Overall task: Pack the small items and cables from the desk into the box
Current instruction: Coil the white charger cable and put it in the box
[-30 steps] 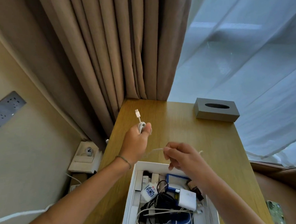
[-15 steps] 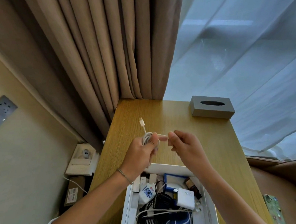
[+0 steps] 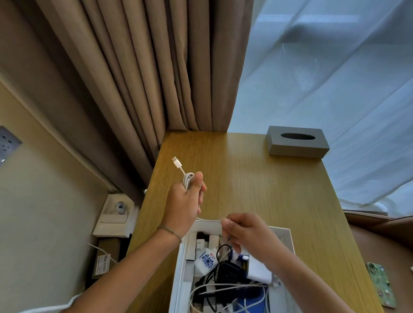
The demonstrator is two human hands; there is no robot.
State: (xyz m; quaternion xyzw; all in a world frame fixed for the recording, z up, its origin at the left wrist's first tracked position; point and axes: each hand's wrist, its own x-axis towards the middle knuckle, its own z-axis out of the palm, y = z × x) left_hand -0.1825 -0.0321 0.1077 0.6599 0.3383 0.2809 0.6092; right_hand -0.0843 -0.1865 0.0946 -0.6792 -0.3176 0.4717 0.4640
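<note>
My left hand (image 3: 187,200) is raised above the wooden desk (image 3: 269,191) and grips a white cable (image 3: 187,179) wound in loops round its fingers, with the plug end sticking up to the left. A strand of the cable runs down to my right hand (image 3: 246,230), which pinches it over the far edge of the white box (image 3: 286,233). The box sits at the desk's near edge and holds several chargers, adapters and black and white cables.
A grey tissue box (image 3: 298,142) stands at the desk's far right. Brown curtains (image 3: 148,63) hang behind the desk, sheer curtains on the right. A phone (image 3: 380,283) lies on a brown seat at the right. Cardboard boxes and a wall socket are at left.
My right hand has moved away from my left hand, down and toward me to the box's far edge, drawing the cable strand out. My left hand still holds the loops.
</note>
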